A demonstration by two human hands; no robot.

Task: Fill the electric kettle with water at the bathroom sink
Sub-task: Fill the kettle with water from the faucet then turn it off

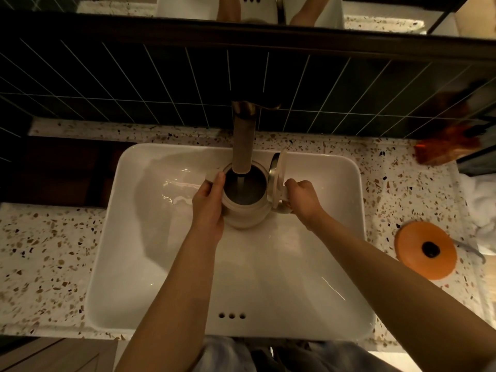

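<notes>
A cream electric kettle (245, 216) is held upright inside the white rectangular sink (150, 237), directly under the spout of the tall faucet (243, 140). Its hinged lid (277, 178) stands open on the right side. A thin stream of water falls from the spout into the kettle's dark opening. My left hand (208, 208) wraps the kettle's left side, thumb on the rim. My right hand (302, 201) is closed around the handle at the right.
Speckled terrazzo counter (48, 259) surrounds the sink. An orange round lidded container (426, 249) sits at the right, white towels (483, 208) beyond it, and an amber object (442, 149) at the back right. Dark tiles and a mirror edge rise behind the faucet.
</notes>
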